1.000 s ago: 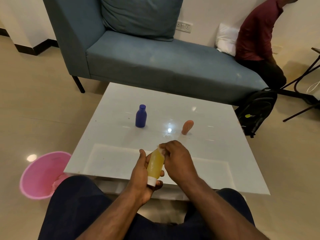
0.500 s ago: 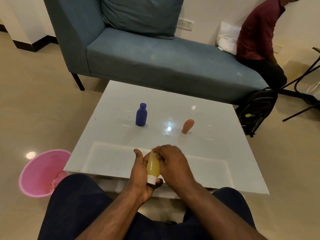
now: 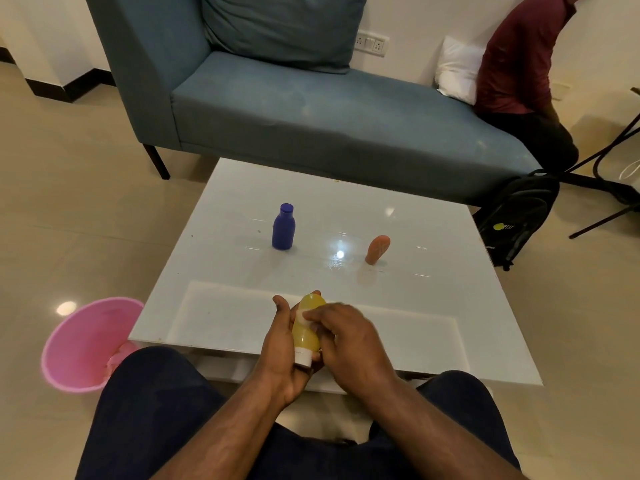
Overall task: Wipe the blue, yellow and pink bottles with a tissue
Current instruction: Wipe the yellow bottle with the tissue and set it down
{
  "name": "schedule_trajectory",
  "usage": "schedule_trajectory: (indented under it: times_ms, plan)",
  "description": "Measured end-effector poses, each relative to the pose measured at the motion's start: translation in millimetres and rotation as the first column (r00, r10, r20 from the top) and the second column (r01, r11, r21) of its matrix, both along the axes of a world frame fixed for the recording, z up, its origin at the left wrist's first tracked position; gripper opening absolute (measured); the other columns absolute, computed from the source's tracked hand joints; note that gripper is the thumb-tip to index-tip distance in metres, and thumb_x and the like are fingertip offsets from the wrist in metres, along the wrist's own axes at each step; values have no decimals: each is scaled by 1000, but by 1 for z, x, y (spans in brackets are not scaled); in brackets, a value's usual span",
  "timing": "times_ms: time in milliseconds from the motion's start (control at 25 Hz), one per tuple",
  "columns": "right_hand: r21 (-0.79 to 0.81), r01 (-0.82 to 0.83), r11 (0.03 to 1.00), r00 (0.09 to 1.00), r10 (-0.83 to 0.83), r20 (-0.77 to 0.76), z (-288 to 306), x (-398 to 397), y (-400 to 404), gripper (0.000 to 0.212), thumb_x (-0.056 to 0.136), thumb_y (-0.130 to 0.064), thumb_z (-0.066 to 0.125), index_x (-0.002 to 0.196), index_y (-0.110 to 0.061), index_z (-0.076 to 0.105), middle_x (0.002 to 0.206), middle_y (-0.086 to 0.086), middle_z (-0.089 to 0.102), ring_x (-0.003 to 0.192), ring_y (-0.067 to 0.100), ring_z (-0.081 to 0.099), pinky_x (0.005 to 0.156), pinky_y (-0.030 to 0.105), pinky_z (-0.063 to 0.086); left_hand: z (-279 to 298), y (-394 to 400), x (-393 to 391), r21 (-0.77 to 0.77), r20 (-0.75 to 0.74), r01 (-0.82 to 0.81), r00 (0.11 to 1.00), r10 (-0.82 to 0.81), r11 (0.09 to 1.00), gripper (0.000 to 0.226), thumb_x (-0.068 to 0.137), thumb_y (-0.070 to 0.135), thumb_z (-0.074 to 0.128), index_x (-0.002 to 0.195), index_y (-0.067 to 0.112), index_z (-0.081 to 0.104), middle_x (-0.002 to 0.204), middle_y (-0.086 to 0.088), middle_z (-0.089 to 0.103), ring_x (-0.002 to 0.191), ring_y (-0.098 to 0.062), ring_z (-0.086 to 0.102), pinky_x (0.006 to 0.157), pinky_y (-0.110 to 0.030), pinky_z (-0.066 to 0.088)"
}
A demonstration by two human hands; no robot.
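The left hand (image 3: 282, 344) wraps its fingers around the yellow bottle (image 3: 306, 329), held cap-down over the near edge of the white counter (image 3: 433, 306). The right hand (image 3: 349, 344) pinches a bit of tissue (image 3: 300, 314) against the bottle's side. The blue bottle (image 3: 283, 227) stands far left, the pink bottle (image 3: 377, 249) far right.

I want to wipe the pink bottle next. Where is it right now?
In the head view the pink bottle stands on the white table, right of the blue bottle and beyond the right hand.
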State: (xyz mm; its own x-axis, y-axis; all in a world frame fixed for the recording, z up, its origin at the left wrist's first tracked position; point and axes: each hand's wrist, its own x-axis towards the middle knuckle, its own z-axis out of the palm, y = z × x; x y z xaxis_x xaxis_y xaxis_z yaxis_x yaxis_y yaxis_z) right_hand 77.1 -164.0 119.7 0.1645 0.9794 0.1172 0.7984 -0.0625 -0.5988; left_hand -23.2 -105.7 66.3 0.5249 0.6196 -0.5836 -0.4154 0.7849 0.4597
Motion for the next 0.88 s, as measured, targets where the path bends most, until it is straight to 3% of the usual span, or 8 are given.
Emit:
schedule_trajectory:
  times_ms: [80, 120, 280, 360, 440, 560, 720, 880]
  plan:
    - [16, 169, 986, 983, -167, -76, -4, 17, 16, 20, 94, -18, 57, 111, -21, 67, 108, -3, 67, 94, 7, 58, 87, 20, 49, 0, -2, 2, -1, -24, 3, 1000, -3, 1000, 72, 87, 74, 39, 130, 22, 67, 109, -16, 73, 79, -25, 66, 52, -30, 50]
    - [12, 215, 977, 972, -213, -103, -5, 18, 20, 19, 95, -18, 56, 110, -22, 67, 107, -4, 67, 92, 5, 57, 85, 17, 49, 0, -2, 3, -8, -30, 0, 1000, -1, 1000, 71, 87, 73, 40, 129, 22, 67, 107, -16, 73, 80, -25, 64, 52, -29, 49]
    - [51, 67, 996, 997, -64, -52, -9, -7, -4, 19, 93, -16, 58, 109, -22, 68, 106, -6, 66, 97, 7, 58, 88, 20, 48, -4, 0, 1, -30, 23, -2, 1000, 2, 1000, 67, 93, 71, 30, 129, 30, 70, 123, -14, 73, 115, -30, 66, 83, -43, 57]
    - [37, 57, 998, 997, -55, -58, -8, 1, -5, 19, 93, -17, 60, 108, -22, 68, 104, -9, 65, 94, 3, 58, 86, 14, 46, -5, 0, 1, -30, 27, 13, 1000, -12, 999, 65, 92, 71, 33, 129, 32, 70, 125, -13, 72, 117, -30, 67, 90, -49, 57]
    - [25, 175, 984, 980, -171, -101, -8, 15, 8, 16, 93, -17, 58, 105, -22, 68, 97, -13, 62, 87, -4, 56, 78, 6, 42, -4, -1, 3, -12, 3, 23, 1000, -23, 1000, 60, 92, 69, 39, 128, 33, 70, 126, -13, 72, 113, -26, 68, 96, -50, 55]
    - [32, 208, 978, 972, -203, -123, -12, 6, 6, 18, 94, -16, 56, 107, -21, 67, 98, -13, 59, 88, -2, 56, 80, 9, 43, -6, 1, 4, -14, 2, 15, 1000, -15, 1000, 58, 92, 68, 40, 126, 33, 70, 120, -11, 74, 107, -25, 71, 87, -47, 58]
    - [42, 22, 999, 997, -19, -69, -18, -12, -20, 24, 92, -10, 58, 111, -20, 67, 106, -6, 61, 99, 6, 57, 87, 20, 48, -9, 6, 2, -63, 51, -41, 998, 45, 997, 62, 89, 70, 44, 127, 29, 71, 97, -12, 73, 85, -22, 71, 75, -40, 59]
    - [36, 168, 985, 984, -165, -72, -17, 9, 7, 20, 93, -12, 56, 108, -19, 68, 106, -3, 60, 93, 4, 55, 86, 16, 47, -5, 3, 4, -49, 30, -7, 1000, 9, 999, 56, 92, 66, 44, 123, 28, 72, 114, -14, 75, 98, -26, 73, 70, -43, 60]
